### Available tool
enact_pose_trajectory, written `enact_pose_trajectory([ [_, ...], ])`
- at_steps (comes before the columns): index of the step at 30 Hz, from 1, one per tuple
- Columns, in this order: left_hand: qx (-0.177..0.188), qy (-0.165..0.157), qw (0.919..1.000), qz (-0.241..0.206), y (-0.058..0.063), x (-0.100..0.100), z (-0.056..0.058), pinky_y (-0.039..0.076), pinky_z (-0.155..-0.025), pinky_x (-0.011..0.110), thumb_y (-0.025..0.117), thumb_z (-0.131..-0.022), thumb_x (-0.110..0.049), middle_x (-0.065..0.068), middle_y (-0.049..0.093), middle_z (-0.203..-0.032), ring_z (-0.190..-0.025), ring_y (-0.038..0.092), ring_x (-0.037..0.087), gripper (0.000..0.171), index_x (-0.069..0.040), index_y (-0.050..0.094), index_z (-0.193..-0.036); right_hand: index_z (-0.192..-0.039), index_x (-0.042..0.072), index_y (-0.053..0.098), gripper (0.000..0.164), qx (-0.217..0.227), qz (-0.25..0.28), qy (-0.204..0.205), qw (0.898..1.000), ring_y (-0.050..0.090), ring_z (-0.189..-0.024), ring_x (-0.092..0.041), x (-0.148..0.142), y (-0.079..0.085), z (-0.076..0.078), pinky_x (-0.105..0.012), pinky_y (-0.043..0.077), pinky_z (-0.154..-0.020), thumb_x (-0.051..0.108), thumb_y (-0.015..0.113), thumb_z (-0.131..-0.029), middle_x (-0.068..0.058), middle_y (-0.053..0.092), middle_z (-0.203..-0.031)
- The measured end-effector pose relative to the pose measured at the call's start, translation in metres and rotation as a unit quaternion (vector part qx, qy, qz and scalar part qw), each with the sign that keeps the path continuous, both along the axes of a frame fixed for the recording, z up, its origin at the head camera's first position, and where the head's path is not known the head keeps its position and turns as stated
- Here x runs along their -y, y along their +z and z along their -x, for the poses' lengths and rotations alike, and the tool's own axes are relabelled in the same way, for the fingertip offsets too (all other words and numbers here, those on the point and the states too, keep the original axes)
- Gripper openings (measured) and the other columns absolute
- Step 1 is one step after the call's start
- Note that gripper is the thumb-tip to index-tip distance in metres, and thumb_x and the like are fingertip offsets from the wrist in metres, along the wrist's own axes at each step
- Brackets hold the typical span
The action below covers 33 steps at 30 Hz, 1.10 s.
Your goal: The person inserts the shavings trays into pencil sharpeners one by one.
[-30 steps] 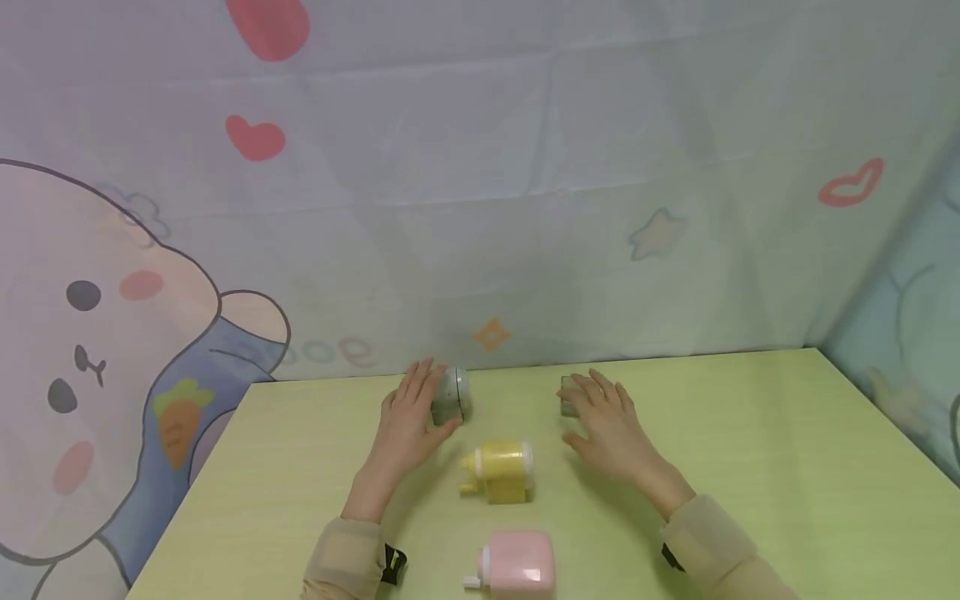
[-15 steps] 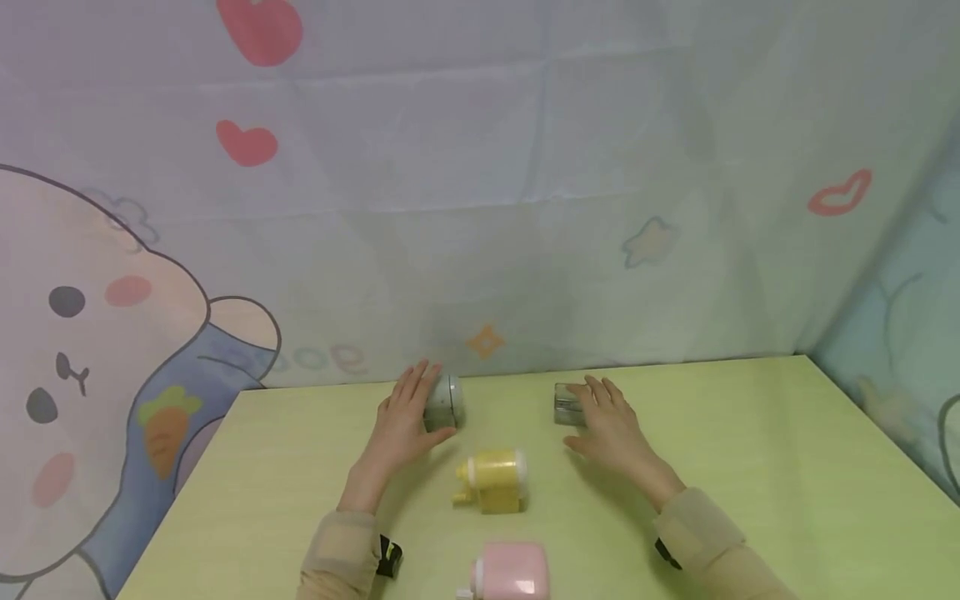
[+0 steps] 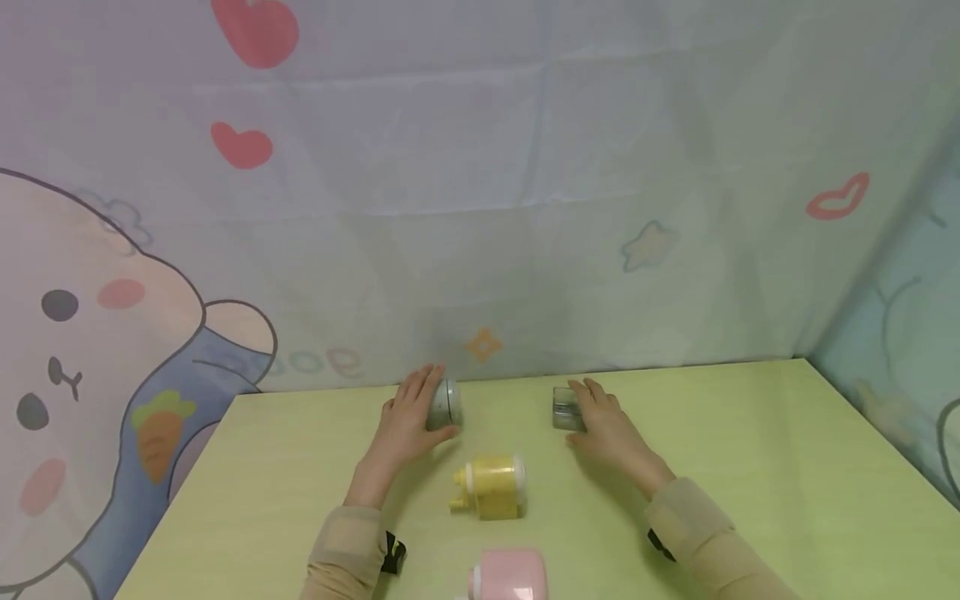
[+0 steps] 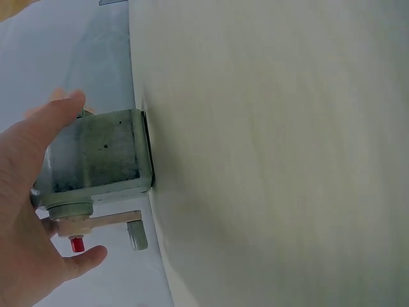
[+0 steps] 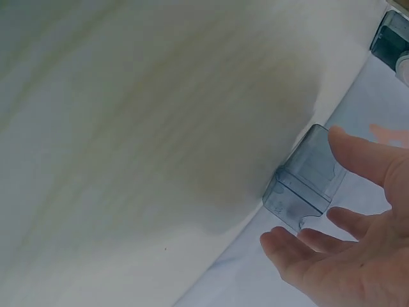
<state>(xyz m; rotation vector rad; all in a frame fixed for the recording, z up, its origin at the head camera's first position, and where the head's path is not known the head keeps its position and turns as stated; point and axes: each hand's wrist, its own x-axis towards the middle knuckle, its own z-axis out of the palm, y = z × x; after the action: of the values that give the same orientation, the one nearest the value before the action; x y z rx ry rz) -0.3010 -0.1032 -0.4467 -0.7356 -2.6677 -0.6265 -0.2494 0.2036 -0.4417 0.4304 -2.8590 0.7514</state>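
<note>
Toward the back of the table, my left hand (image 3: 405, 421) lies along a grey-green crank pencil sharpener (image 3: 445, 404), its fingers extended beside the body. In the left wrist view the sharpener (image 4: 102, 153) shows its crank arm and red knob; a digit overlaps its upper edge and another stands apart below the crank. My right hand (image 3: 606, 423) is at a small see-through smoky plastic box (image 3: 566, 408). From the right wrist, one digit reaches the side of that box (image 5: 307, 173), and the other fingers bend loosely near its corner.
A yellow crank sharpener (image 3: 495, 487) stands mid-table between the forearms, with a pink one (image 3: 513, 575) nearer the front edge of view. Behind the table (image 3: 750, 467) hangs a printed cloth (image 3: 420, 167). Black straps (image 3: 393, 553) sit at the wrists.
The view has shifted slightly. My left fingertips have come nearer the grey-green sharpener, and my right hand has slid a little right, uncovering more of the see-through box.
</note>
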Motion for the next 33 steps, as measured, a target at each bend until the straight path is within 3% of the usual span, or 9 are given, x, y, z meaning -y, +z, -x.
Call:
enact_pose_trajectory([
  [7,0.005,0.009,0.9995,0.030,0.000,0.001,0.001,0.038,-0.085,0.064,0.074,-0.069,-0.039,0.013,0.032,-0.143,-0.126,0.025,0.029,0.092,-0.017,0.023,-0.143,-0.133,-0.010,0.027,0.071,0.001,-0.003,-0.012,1.000,0.034,-0.111,-0.051,0.001,0.001,0.002,-0.060,0.043,-0.085,0.005,0.067,-0.075,-0.037,0.030,-0.132],
  [13,0.014,0.008,0.9994,0.030,-0.001,0.000,0.000,0.040,-0.083,0.063,0.073,-0.072,-0.035,0.013,0.035,-0.139,-0.121,0.031,0.032,0.087,-0.015,0.026,-0.141,-0.131,-0.012,0.028,0.069,-0.004,0.003,-0.016,1.000,0.037,-0.108,-0.051,0.000,-0.001,0.006,-0.060,0.042,-0.086,0.005,0.066,-0.075,-0.037,0.033,-0.129],
  [23,0.006,-0.004,0.9984,0.057,-0.001,0.000,0.001,0.044,-0.080,0.058,0.073,-0.072,-0.030,0.013,0.040,-0.129,-0.114,0.037,0.030,0.084,-0.012,0.026,-0.140,-0.128,-0.011,0.036,0.067,-0.009,-0.042,-0.037,0.998,0.051,-0.092,-0.041,-0.001,0.001,0.013,-0.051,0.051,-0.066,0.011,0.068,-0.073,-0.033,0.045,-0.120],
  [33,0.006,-0.008,0.9986,0.051,0.002,-0.004,0.002,0.046,-0.077,0.052,0.074,-0.071,-0.030,0.011,0.044,-0.123,-0.110,0.040,0.027,0.081,-0.014,0.031,-0.137,-0.119,-0.014,0.044,0.060,-0.012,-0.034,-0.025,0.999,0.053,-0.088,-0.038,-0.006,0.003,0.017,-0.053,0.050,-0.074,0.006,0.069,-0.068,-0.032,0.051,-0.111],
])
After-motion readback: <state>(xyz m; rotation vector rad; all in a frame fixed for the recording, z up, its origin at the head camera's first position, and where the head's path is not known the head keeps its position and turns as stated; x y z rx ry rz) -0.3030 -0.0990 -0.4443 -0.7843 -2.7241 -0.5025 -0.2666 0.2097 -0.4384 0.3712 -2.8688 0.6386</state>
